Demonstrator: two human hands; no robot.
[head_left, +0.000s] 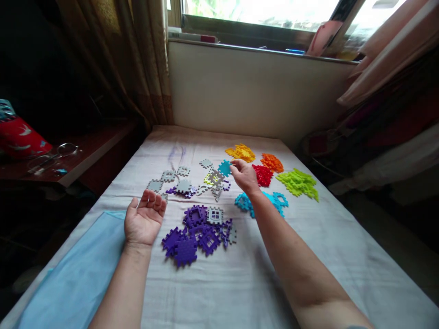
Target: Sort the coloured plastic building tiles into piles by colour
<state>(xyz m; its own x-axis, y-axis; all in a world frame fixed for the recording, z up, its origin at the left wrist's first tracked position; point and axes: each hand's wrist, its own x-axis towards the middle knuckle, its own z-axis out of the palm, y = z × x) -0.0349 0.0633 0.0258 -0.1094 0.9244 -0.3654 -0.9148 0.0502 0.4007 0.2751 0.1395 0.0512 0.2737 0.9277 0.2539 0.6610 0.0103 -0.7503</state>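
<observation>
My right hand (244, 176) pinches a blue interlocking plastic tile (225, 167) by its right edge, over the middle of the sheet. Below it lies a small mixed group of grey tiles (216, 178), with a green and a purple piece among them. Palm up, my left hand (144, 219) rests at the left with its fingers stretched out and nothing in it. A pile of purple tiles (185, 250) is to its right, with a grey window tile (215, 214) on top. Beyond the fingertips are scattered grey tiles (168, 176). Under my right forearm spreads a blue tile pile (243, 201), partly hidden.
Yellow (240, 152), orange (272, 162), red (263, 175) and lime green (299, 183) tile piles sit at the back right. A light blue cloth (78, 274) lies along the left edge. Glasses (67, 149) and a red container (22, 137) stand on a side desk.
</observation>
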